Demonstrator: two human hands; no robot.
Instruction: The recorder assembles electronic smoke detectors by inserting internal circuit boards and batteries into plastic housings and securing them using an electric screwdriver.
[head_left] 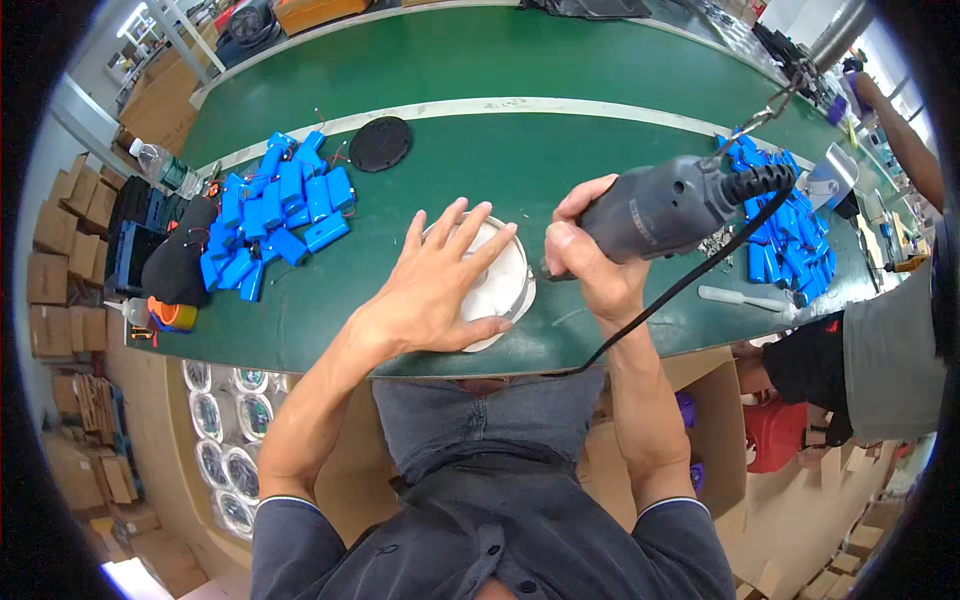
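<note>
My left hand [425,290] lies with its fingers spread over a round white plastic housing [508,285] on the green table, near the front edge. Part of the housing is hidden under the palm and fingers. A dark grey electric screwdriver [650,212] is gripped in my right hand [605,270], just right of the housing. It hangs from a metal hook and spring, and a black cord curves down from its back end. The screwdriver's tip is mostly hidden behind my fingers, so I cannot tell whether it touches anything.
Blue battery packs lie heaped at left [272,212] and right [790,240]. A black disc [381,144] sits behind the left heap; a water bottle [168,168] stands beyond. Small screws [716,242] and a white spatula-like tool [740,298] lie right. A co-worker's arm [908,145] shows.
</note>
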